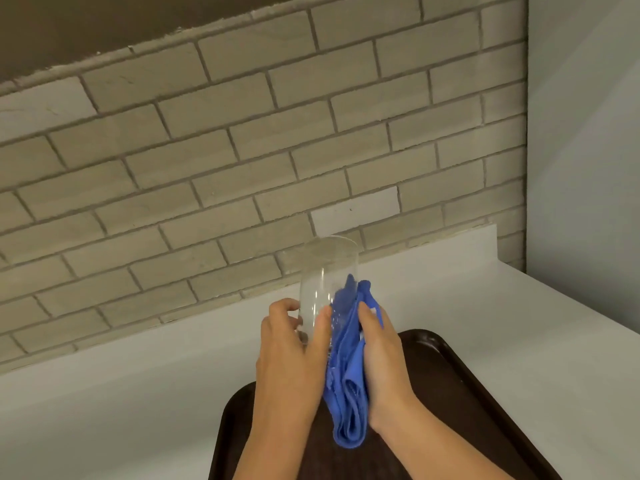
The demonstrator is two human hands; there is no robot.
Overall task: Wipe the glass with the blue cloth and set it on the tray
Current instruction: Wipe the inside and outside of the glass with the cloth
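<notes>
Clear glass (327,268) gripped by left hand (291,358) — right hand (381,362) clutches blue cloth (349,403) against it, above brown tray (467,393).

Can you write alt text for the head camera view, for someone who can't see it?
A person's left hand grips a clear glass while the right hand holds a blue cloth against it, above a dark brown tray on a white counter.

Hidden, cropped parts
Base of clear tall glass (325,268) hidden behind left hand (291,355) and blue folded cloth (349,375); dark brown tray (436,375) near end cut by bottom edge.
</notes>
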